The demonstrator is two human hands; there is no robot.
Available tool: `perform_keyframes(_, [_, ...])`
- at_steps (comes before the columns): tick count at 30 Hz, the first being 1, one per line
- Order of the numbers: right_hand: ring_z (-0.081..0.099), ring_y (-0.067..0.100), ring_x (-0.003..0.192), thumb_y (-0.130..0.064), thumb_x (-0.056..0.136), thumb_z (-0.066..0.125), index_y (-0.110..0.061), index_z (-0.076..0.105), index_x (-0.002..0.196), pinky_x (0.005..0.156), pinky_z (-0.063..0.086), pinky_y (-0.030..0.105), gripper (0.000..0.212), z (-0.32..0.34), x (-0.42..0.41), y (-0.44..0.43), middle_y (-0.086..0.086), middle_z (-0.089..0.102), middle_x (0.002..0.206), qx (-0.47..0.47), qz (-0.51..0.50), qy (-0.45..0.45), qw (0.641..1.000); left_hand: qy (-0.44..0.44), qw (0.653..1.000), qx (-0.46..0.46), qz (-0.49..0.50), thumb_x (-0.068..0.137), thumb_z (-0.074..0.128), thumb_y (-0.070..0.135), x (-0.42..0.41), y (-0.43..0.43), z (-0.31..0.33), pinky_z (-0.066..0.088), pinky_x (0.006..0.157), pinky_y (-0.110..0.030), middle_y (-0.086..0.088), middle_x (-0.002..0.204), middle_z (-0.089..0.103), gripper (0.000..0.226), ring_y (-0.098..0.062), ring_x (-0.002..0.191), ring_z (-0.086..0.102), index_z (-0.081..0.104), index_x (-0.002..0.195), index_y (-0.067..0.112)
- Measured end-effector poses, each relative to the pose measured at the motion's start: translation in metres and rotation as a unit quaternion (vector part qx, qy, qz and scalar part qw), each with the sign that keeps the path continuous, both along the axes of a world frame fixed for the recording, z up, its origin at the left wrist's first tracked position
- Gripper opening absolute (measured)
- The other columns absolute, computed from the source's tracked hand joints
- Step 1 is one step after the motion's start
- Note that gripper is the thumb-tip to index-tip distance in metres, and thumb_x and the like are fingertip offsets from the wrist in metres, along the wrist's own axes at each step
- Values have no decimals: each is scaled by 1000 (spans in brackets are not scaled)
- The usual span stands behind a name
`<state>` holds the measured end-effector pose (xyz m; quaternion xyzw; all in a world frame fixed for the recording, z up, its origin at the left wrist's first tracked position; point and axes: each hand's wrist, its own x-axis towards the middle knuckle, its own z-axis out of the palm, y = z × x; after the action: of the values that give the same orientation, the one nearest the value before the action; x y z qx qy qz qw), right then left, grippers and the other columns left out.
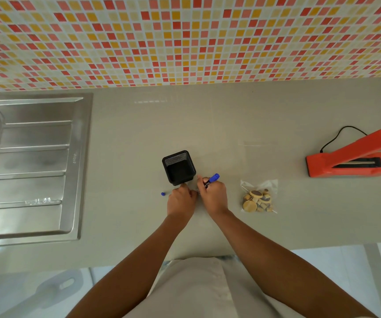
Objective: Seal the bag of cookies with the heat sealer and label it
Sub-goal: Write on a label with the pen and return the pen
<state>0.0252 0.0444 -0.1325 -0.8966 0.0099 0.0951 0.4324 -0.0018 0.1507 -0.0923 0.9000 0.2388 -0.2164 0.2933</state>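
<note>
Grey countertop (pixel 139 125), steel sink drainboard (pixel 35 161) at left, red-and-yellow mosaic tile wall (pixel 184 40) behind

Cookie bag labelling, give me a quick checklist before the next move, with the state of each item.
1. Marker gripped in right hand: ok.
2. Marker cap off, lying on the counter: ok.
3. Label under the hands, held by left hand: cannot tell, hidden.
4. Cookie bag within reach, right of the hands: ok.
5. Bag sealed: cannot tell.
6. Heat sealer arm raised, clear of the bag: ok.
</note>
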Motion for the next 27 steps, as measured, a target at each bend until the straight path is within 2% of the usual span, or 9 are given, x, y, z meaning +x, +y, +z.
perform_keyframes(3, [52,28,50,-28,100,54,-3,55,61,52,45,43,46,1,0,0,13,54,53,-4,3,-4,1000,-1,1000,3,-4,99,47,24,0,0,1,40,58,-32,-9,76,54,20,-24,67,52,43,85,10])
perform_keyframes(9, [53,27,50,-29,101,53,-4,56,62,52,47,43,46,1,0,2,12,56,54,-24,-1,-12,1000,1,1000,-3,-2,97,46,22,0,1,-1,40,58,-32,-18,84,65,19,-30,72,59,44,84,9])
perform_keyframes(13, [50,24,48,-29,101,53,-3,56,61,51,44,40,47,2,-1,1,9,54,53,-27,-1,-12,1000,3,1000,-4,-7,98,46,22,0,0,-1,42,59,-33,-18,85,66,19,-33,78,64,49,89,7])
perform_keyframes(15, [46,21,47,-29,101,53,-4,55,60,51,41,37,48,2,-1,-1,7,51,52,-30,-2,-12,999,1,1000,-2,-11,98,45,22,1,0,0,41,59,-32,-17,84,64,18,-33,79,64,46,87,8])
perform_keyframes(19, [51,26,48,-31,100,53,-3,55,60,51,44,42,49,1,-1,-1,11,54,53,-24,-9,-4,1000,-5,1000,0,-11,97,44,21,0,1,-1,37,58,-33,-17,83,64,20,-34,79,62,43,83,9])
perform_keyframes(23, [50,30,48,-26,100,56,-4,52,57,51,42,41,48,5,-4,1,14,54,51,-3,0,-14,1000,-4,1000,-8,-5,98,44,22,-1,2,-5,42,58,-33,-18,84,67,20,-34,78,65,44,83,9])
perform_keyframes(27, [42,25,46,-26,99,57,-11,44,55,50,35,36,48,5,-5,3,11,47,49,-12,2,-15,1000,-4,1000,-11,-11,99,43,21,-1,2,-5,42,58,-33,-17,86,68,20,-33,78,65,45,83,9])
